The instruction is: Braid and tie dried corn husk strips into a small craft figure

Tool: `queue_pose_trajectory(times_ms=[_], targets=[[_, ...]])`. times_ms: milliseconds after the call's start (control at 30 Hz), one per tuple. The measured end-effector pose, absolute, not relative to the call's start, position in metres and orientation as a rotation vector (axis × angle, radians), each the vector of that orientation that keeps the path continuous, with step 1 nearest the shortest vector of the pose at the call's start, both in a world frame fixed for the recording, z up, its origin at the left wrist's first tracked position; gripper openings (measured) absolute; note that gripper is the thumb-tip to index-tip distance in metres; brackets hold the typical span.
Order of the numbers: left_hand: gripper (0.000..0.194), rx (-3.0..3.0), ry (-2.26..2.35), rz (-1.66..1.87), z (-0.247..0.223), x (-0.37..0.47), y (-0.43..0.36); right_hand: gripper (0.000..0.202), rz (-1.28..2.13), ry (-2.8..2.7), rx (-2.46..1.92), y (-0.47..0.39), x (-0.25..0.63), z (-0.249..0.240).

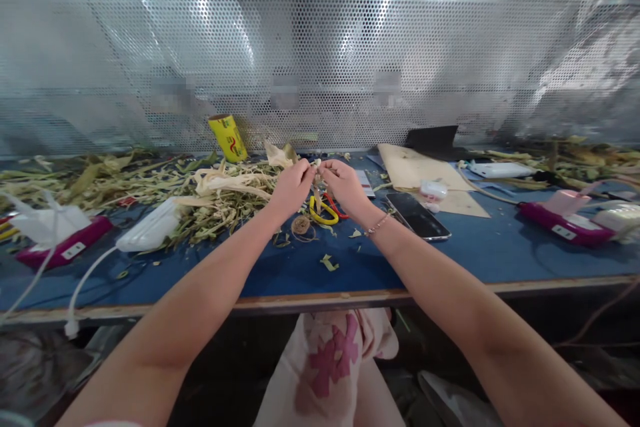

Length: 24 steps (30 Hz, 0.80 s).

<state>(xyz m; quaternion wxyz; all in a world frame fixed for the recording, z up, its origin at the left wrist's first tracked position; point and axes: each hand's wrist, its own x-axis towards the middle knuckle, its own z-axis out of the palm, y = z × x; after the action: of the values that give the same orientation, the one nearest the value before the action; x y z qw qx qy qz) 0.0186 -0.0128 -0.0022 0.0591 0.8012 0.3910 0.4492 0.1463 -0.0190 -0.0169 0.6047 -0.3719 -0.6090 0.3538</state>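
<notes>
My left hand (295, 183) and my right hand (344, 185) meet above the middle of the blue table, fingertips pinched close together. Between them is a small pale strip of dried husk (317, 175), which both hands hold; the fingers cover much of it. Just under the hands lie scissors with yellow and red handles (324, 219), their blades hidden. A small ball of brown twine (301, 225) sits to the left of the scissors. Beside my left hand a heap of dried husks and stalks (225, 190) spreads leftward.
A yellow can (229, 138) leans near the perforated metal screen (330, 67). To the right lie a dark phone (419, 216), a small clear-and-white container (433, 192) and brown card (425, 170). Purple power strips (565, 223) with cables flank both sides; a white power block (150, 225) lies at left.
</notes>
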Motion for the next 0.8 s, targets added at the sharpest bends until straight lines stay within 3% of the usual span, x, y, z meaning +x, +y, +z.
queue_pose_trajectory(times_ms=[133,367,800], targets=[[0.031,2.417,1.081,1.407,0.002,0.017,-0.015,0.009,0.859,-1.404,-0.840,-0.019,0.146,-0.017],[0.030,1.791,0.742,1.300,-0.001,0.018,-0.009,0.017,1.148,-1.221,-0.694,-0.034,0.141,-0.008],[0.032,1.543,0.695,1.314,-0.001,0.025,-0.016,0.019,1.304,-1.143,-0.544,-0.038,0.143,-0.006]])
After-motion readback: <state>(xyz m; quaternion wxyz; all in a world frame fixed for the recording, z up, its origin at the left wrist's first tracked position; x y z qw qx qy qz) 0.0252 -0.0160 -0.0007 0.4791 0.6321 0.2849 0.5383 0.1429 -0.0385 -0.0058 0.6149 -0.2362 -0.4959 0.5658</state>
